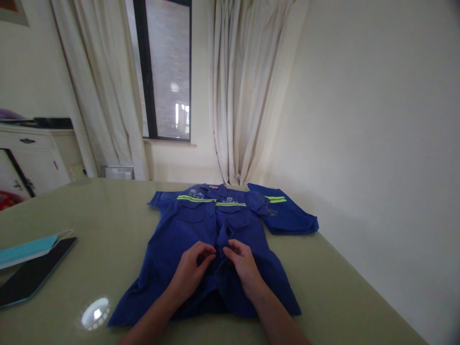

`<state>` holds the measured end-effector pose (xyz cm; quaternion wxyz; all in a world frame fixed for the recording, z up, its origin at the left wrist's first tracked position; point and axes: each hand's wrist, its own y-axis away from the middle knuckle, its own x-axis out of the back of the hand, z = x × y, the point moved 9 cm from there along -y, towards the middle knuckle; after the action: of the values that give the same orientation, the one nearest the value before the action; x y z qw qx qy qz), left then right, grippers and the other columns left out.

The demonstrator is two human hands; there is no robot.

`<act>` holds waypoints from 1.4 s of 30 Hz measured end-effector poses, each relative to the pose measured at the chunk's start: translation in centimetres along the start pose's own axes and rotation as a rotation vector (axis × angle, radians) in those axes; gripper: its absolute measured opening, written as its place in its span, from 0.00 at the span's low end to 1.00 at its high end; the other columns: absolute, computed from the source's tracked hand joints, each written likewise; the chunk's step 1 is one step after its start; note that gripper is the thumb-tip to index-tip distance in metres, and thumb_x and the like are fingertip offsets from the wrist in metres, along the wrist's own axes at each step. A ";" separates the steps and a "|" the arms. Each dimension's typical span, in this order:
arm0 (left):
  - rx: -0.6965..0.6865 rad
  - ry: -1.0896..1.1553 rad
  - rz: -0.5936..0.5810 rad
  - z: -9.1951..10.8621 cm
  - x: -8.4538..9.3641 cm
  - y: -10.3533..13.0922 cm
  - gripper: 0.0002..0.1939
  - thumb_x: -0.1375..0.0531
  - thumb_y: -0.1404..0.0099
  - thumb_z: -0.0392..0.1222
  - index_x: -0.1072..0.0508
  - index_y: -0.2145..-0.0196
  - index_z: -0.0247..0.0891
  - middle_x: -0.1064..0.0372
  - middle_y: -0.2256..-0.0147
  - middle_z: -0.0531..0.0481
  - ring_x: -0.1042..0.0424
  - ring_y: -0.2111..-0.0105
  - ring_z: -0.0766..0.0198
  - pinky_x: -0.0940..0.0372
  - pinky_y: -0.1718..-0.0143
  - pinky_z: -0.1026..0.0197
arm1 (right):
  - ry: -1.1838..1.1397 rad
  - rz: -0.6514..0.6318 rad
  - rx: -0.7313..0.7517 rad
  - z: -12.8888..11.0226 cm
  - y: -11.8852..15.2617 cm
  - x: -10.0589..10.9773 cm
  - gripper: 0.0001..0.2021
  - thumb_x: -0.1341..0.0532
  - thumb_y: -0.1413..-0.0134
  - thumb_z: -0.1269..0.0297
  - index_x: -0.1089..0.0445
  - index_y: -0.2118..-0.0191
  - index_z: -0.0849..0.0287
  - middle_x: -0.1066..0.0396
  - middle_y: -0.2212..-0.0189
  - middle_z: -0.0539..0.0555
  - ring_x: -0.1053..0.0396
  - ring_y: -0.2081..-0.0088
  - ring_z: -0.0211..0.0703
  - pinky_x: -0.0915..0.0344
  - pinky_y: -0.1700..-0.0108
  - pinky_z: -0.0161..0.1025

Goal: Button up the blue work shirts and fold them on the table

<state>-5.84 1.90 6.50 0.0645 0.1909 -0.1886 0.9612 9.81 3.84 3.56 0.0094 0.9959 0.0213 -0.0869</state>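
Note:
A blue short-sleeved shirt (172, 239) with yellow-green chest stripes lies front up on the green table (118, 215), its collar at the far side. My left hand (194, 266) pinches the edge of the shirt's front opening, below the chest pockets. Just right of it, my right hand (244, 266) holds the other front edge between thumb and fingers, where the cloth is bunched up. The two hands are close together but apart. Any button between the fingertips is too small to make out.
Folded blue clothing (291, 218) with a yellow-green stripe lies beyond the shirt's right sleeve. At the left edge, a light blue mask (30, 250) rests partly over a dark flat device (39, 273). A wall (377, 167) borders the table's right side; curtains (237, 86) hang behind.

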 end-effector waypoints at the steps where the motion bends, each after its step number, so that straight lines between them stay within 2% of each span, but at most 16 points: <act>1: -0.009 0.002 -0.004 0.1 0.0 0.0 0.07 0.40 0.33 0.43 0.23 0.61 0.42 0.24 0.63 0.49 0.25 0.63 0.59 0.33 0.59 0.59 | -0.018 0.016 -0.007 0.1 0.0 0.2 0.12 0.28 0.60 0.58 0.25 0.71 0.59 0.31 0.77 0.46 0.37 0.73 0.37 0.43 0.69 0.34; 6: -0.038 -0.010 -0.005 0.2 0.1 -0.1 0.09 0.42 0.31 0.44 0.22 0.61 0.42 0.25 0.63 0.49 0.26 0.63 0.60 0.34 0.60 0.60 | -0.061 0.035 -0.036 0.5 0.0 0.4 0.18 0.24 0.68 0.63 0.22 0.66 0.59 0.28 0.74 0.46 0.33 0.69 0.39 0.39 0.63 0.35; 10: -0.039 -0.031 -0.017 -0.1 -0.3 0.0 0.09 0.43 0.30 0.43 0.22 0.63 0.42 0.25 0.63 0.49 0.26 0.61 0.59 0.34 0.58 0.59 | -0.042 -0.061 -0.049 0.4 0.2 -0.4 0.18 0.24 0.67 0.64 0.21 0.64 0.60 0.23 0.68 0.50 0.29 0.64 0.42 0.36 0.58 0.37; 16: -0.036 -0.026 0.029 -0.5 0.0 0.0 0.07 0.42 0.31 0.43 0.24 0.62 0.42 0.25 0.63 0.50 0.26 0.62 0.59 0.34 0.58 0.59 | -0.120 -0.096 -0.105 0.1 0.7 -0.9 0.17 0.26 0.62 0.62 0.22 0.61 0.58 0.23 0.65 0.50 0.29 0.66 0.40 0.36 0.62 0.35; 20: -0.056 -0.041 0.045 0.0 0.2 0.0 0.07 0.43 0.30 0.42 0.25 0.63 0.42 0.27 0.63 0.50 0.27 0.62 0.59 0.34 0.59 0.59 | -0.096 -0.049 -0.136 0.3 0.7 -0.5 0.20 0.23 0.67 0.62 0.22 0.62 0.57 0.24 0.67 0.49 0.29 0.66 0.41 0.36 0.64 0.35; 24: -0.080 -0.039 0.067 0.5 0.4 0.0 0.07 0.44 0.30 0.42 0.26 0.62 0.42 0.27 0.63 0.50 0.27 0.61 0.59 0.33 0.58 0.59 | -0.059 -0.127 -0.129 0.3 0.7 -1.0 0.22 0.22 0.72 0.63 0.22 0.64 0.59 0.24 0.68 0.50 0.29 0.65 0.42 0.34 0.60 0.37; 26: -0.083 -0.039 0.081 0.6 0.6 0.0 0.07 0.44 0.29 0.43 0.26 0.62 0.43 0.27 0.63 0.50 0.26 0.61 0.59 0.32 0.58 0.59 | -0.029 -0.127 -0.105 0.3 0.7 -0.9 0.21 0.22 0.70 0.61 0.21 0.64 0.59 0.23 0.67 0.51 0.29 0.64 0.43 0.34 0.58 0.38; 30: -0.141 -0.080 0.100 1.2 0.8 0.1 0.07 0.43 0.29 0.42 0.24 0.61 0.44 0.25 0.62 0.51 0.26 0.60 0.60 0.32 0.56 0.59 | 0.068 -0.041 -0.029 -0.1 0.6 -0.2 0.17 0.24 0.65 0.59 0.21 0.65 0.58 0.25 0.69 0.49 0.30 0.65 0.44 0.35 0.60 0.38; 35: -0.193 -0.160 0.074 1.2 0.3 0.5 0.08 0.44 0.29 0.41 0.24 0.58 0.46 0.24 0.60 0.51 0.25 0.58 0.60 0.31 0.53 0.58 | 0.259 -0.014 0.134 -1.4 0.7 -0.4 0.10 0.29 0.56 0.59 0.21 0.68 0.59 0.26 0.72 0.50 0.31 0.68 0.43 0.37 0.64 0.37; 38: -0.165 -0.207 0.076 0.7 0.1 0.7 0.06 0.43 0.30 0.41 0.26 0.58 0.45 0.24 0.61 0.52 0.24 0.60 0.60 0.30 0.55 0.58 | 0.393 -0.003 0.252 -2.4 1.0 -0.8 0.08 0.34 0.50 0.62 0.20 0.66 0.58 0.25 0.71 0.52 0.31 0.68 0.44 0.38 0.65 0.37; 42: -0.157 -0.314 0.098 0.8 0.0 1.0 0.05 0.43 0.32 0.38 0.28 0.60 0.45 0.26 0.63 0.52 0.25 0.61 0.60 0.31 0.56 0.59 | 0.538 0.000 0.371 -3.5 1.8 -1.5 0.08 0.38 0.47 0.68 0.21 0.64 0.57 0.26 0.69 0.52 0.31 0.69 0.43 0.37 0.65 0.37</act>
<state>-5.71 0.66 6.87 0.0022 0.3238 -0.2797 0.9039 8.97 2.07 7.26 -0.1782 0.9679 0.0071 0.1771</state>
